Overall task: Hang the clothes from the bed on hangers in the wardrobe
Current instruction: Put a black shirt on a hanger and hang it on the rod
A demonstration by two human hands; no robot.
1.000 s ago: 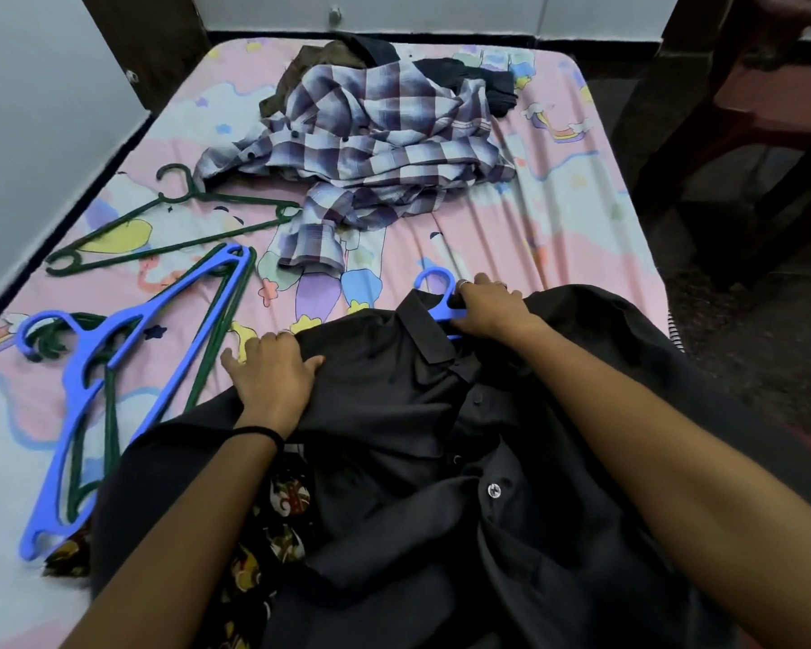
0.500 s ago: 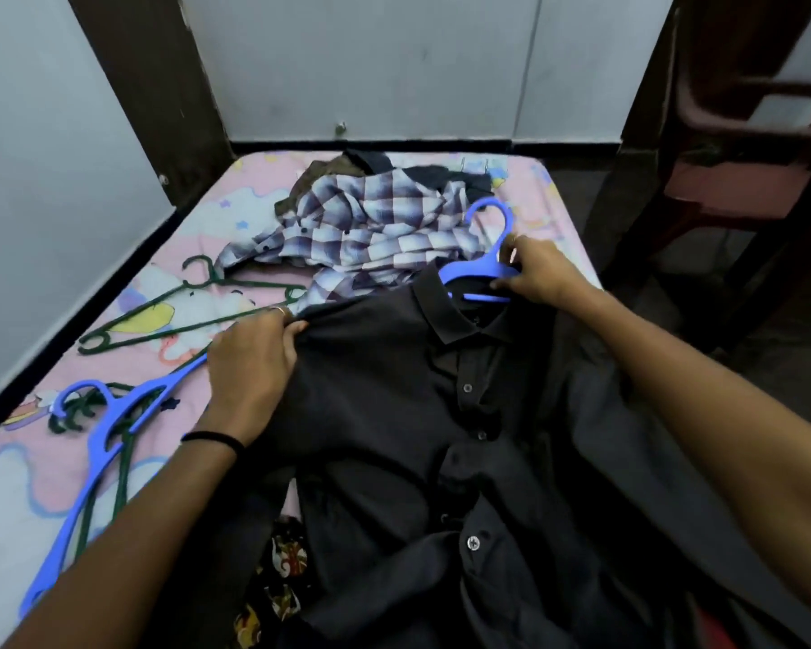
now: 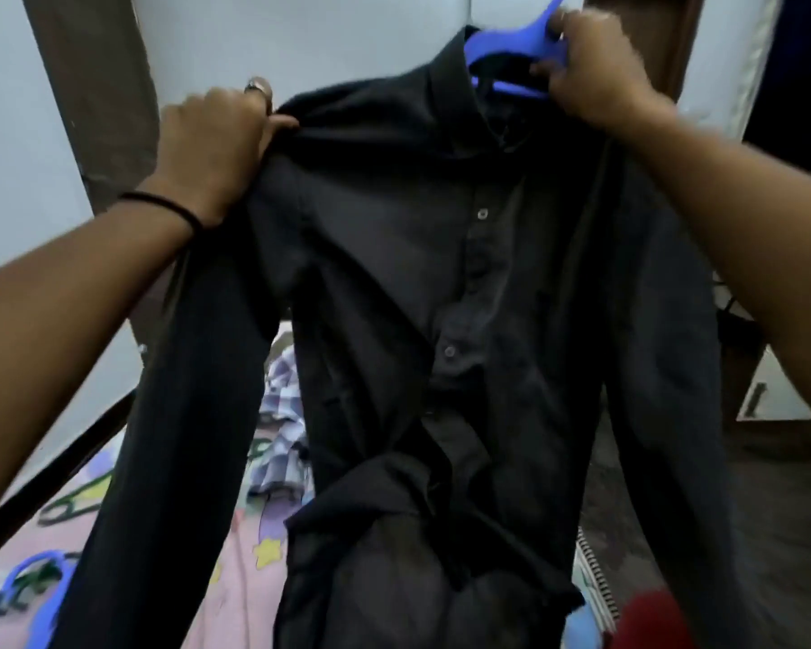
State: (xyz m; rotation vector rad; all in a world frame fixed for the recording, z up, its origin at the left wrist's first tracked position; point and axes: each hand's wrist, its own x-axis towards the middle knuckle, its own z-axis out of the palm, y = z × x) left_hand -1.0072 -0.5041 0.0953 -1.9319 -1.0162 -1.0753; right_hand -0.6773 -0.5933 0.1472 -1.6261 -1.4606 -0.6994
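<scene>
As shirt hangs limp, hanger is gripped by right hand, shoulder cloth pinched by left hand

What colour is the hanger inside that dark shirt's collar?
Blue. The hanger shows best in the head view, at the black shirt's neck.

I see pale grey-white walls ahead with a dark brown post standing against them. Low left lies a bed with a pink cartoon-print sheet; dark floor shows at right.
</scene>
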